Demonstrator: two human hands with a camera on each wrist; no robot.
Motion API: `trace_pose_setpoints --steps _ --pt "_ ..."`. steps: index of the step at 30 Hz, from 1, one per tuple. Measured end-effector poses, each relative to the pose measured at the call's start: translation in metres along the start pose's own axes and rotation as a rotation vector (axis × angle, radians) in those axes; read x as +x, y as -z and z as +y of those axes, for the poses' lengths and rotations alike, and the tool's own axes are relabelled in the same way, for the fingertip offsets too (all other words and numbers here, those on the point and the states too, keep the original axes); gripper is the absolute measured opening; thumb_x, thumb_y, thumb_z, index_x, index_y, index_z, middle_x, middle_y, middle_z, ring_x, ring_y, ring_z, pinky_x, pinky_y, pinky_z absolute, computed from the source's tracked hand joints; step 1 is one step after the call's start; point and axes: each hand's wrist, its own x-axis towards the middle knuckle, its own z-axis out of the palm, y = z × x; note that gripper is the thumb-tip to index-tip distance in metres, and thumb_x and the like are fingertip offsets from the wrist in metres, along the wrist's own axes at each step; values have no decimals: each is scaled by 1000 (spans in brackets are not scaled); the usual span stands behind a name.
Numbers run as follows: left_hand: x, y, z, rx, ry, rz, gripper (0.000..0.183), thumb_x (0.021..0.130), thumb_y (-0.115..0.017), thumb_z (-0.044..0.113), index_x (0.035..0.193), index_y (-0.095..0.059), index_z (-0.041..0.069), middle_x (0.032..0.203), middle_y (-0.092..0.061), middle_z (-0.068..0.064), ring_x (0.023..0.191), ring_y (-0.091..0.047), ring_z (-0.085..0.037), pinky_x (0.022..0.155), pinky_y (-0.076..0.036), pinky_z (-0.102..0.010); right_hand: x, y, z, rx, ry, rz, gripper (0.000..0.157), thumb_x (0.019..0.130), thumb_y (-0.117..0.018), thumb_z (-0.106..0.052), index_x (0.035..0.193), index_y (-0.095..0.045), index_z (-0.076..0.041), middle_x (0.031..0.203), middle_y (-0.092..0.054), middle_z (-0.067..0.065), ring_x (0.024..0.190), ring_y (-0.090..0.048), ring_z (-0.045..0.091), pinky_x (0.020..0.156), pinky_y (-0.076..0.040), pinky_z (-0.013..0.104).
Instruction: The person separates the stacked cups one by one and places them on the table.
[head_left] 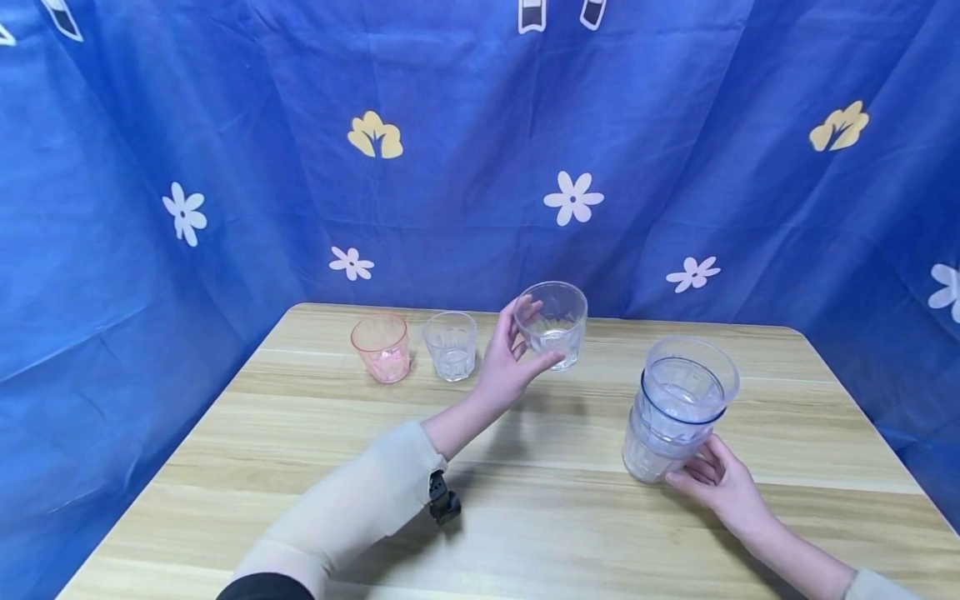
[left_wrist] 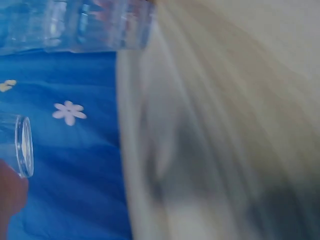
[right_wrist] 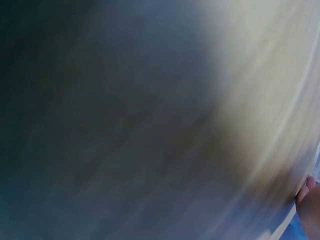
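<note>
Above the back middle of the table, my left hand [head_left: 504, 367] holds a clear cup [head_left: 562, 329] by its side, thumb in front and fingers behind. The cup is upright with its mouth up. On the right, my right hand [head_left: 726, 493] grips the lower part of a stack of clear cups [head_left: 667, 429], one with a blue rim. The stack leans slightly to the right; whether its base touches the table I cannot tell. In the left wrist view the held cup [left_wrist: 24, 147] and the stack [left_wrist: 85, 25] appear sideways. Only part of the hand [right_wrist: 311, 210] shows in the right wrist view.
A pink cup [head_left: 384, 354] and a small clear cup [head_left: 452, 350] stand side by side at the back left of the wooden table [head_left: 540, 517]. A blue patterned curtain [head_left: 465, 192] hangs behind the table and along both sides.
</note>
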Motion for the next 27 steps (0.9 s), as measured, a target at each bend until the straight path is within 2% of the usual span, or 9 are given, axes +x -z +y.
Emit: trace_pose_setpoints --steps 8,13,20,27 --pt "-15 20 -22 88 97 33 82 77 -76 -7 145 -31 3 146 -42 -18 138 -34 -28 112 -26 -54 -1 0 1 -8 6 -1 76 77 -66 20 127 -48 -34 114 -62 -19 98 -60 0 82 -50 14" --pt "-19 27 -37 144 158 36 84 78 -78 -1 146 -30 4 147 -40 -18 139 -32 -29 114 -23 -50 0 0 1 -8 7 3 76 77 -66 20 127 -49 -34 114 -62 -19 98 -60 0 82 -50 14" --pt "-18 32 -56 149 179 40 83 78 -76 -5 144 -24 -2 148 -35 -24 141 -28 -32 116 -21 -39 0 0 0 -17 14 0 76 77 -66 19 128 -48 -34 115 -61 -20 98 -60 0 83 -49 14" --pt "-10 35 -71 176 197 81 79 78 -75 -8 140 -26 -4 145 -36 -26 139 -29 -35 116 -23 -40 -1 -1 0 -14 5 3 75 77 -66 19 127 -48 -34 114 -62 -20 98 -60 0 82 -50 14"
